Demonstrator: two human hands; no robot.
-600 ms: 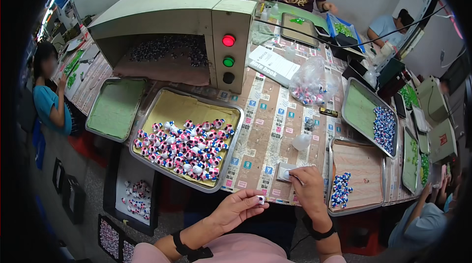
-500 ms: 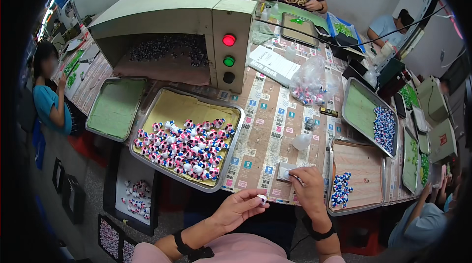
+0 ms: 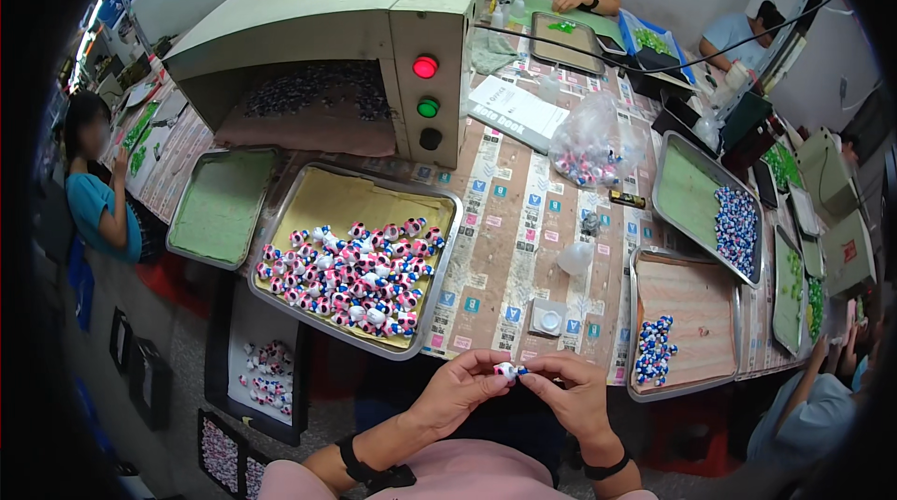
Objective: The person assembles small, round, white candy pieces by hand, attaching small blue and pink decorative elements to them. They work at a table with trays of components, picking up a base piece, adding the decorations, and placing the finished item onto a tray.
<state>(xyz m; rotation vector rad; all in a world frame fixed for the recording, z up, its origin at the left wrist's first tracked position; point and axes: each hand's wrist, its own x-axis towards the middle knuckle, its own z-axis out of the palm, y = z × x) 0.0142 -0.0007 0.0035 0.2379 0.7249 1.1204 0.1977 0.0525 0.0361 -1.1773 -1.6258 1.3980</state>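
Head: left hand (image 3: 460, 390) pinches figurine (image 3: 505, 370) (rounded); right hand (image 3: 572, 395), blue part (image 3: 521, 371).

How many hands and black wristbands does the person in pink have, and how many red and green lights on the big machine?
Left hand and right hand: 2
Black wristbands: 2
Red light: 1
Green light: 1
Total: 6

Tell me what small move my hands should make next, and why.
Probably press the blue piece gently against the white-and-pink piece: the left hand pinches the latter, while the right hand holds the blue piece right beside it.
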